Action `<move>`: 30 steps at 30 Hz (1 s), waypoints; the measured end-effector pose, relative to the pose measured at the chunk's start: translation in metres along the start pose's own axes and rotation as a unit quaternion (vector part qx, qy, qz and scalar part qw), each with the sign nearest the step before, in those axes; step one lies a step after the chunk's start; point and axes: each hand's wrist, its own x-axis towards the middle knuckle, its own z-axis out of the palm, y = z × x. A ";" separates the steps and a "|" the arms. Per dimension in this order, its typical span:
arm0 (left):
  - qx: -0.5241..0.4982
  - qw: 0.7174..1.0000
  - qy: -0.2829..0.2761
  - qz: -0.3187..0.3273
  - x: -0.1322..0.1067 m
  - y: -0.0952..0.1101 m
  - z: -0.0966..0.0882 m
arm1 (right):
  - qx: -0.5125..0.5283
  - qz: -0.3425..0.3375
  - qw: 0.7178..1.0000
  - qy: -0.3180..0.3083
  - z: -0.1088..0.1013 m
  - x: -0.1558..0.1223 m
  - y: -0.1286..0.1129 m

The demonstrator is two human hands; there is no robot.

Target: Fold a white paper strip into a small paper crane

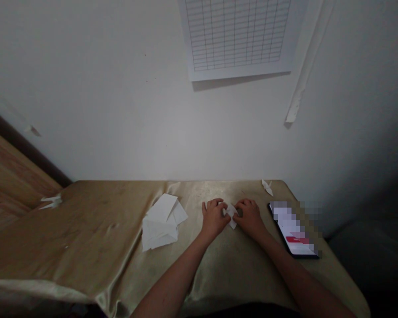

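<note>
A small folded piece of white paper [231, 212] lies between my two hands over the cloth-covered table. My left hand [215, 217] pinches its left side with thumb and forefinger, the other fingers curled outward. From the other side my right hand [250, 216] grips the paper's right edge between thumb and fingers. The fingertips hide parts of its folds. Left of my hands, several loose white paper sheets [159, 236] lie overlapping in a pile.
A phone [298, 240] with a lit screen lies right of my right forearm. Folded paper figures sit at the back right [267, 187] and far left [52, 202]. The gold cloth [86, 238] has creases. A wall with a printed grid sheet [239, 35] rises behind.
</note>
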 end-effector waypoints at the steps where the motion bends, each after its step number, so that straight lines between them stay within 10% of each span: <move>1: 0.000 1.000 0.003 0.003 0.000 0.000 0.000 | 0.001 0.000 1.000 0.000 0.000 0.000 0.000; 30: 0.006 0.992 -0.052 0.114 0.009 -0.036 -0.012 | 0.054 -0.089 0.992 -0.068 -0.018 -0.006 0.012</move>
